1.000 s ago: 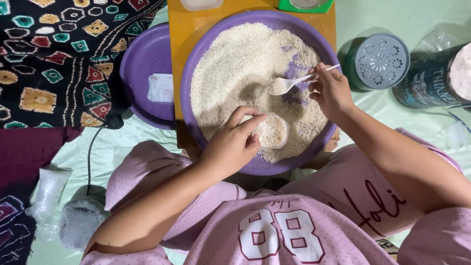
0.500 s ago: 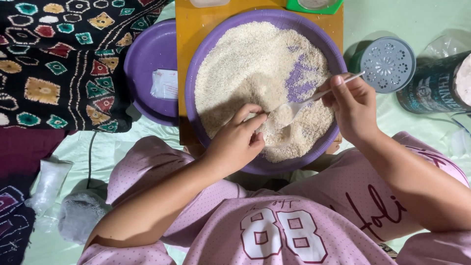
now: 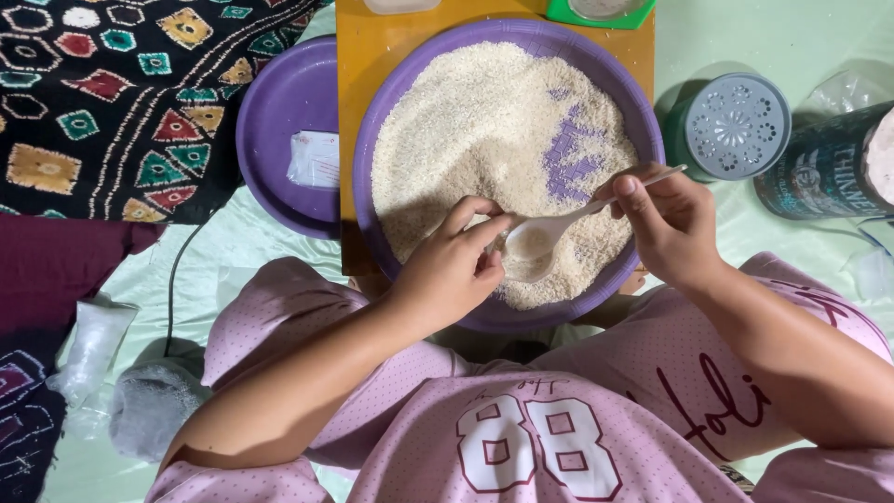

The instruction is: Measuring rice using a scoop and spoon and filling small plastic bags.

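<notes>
Two purple items, a smaller plate [image 3: 279, 112] and a grain-filled tray [image 3: 643, 121], flanked a grey lid [image 3: 736, 126]. The right hand [image 3: 675, 228] had fingers clamped on a white spoon [image 3: 535, 244] over the grain [image 3: 466, 140]; the left hand [image 3: 452, 270] pinched together at its bowl.

Small white rectangular packet [image 3: 315, 158] lying in the smaller purple plate [image 3: 270, 102], dark cylindrical labelled canister [image 3: 819, 168] lying at right, clear plastic bags [image 3: 88, 349] sitting at lower left

Left hand [image 3: 452, 270] forward, fingers curled, fingertips pinched together. Right hand [image 3: 672, 224] forward, thumb and forefinger pinched closed. Both forearms bare, angled inward, hands close together
</notes>
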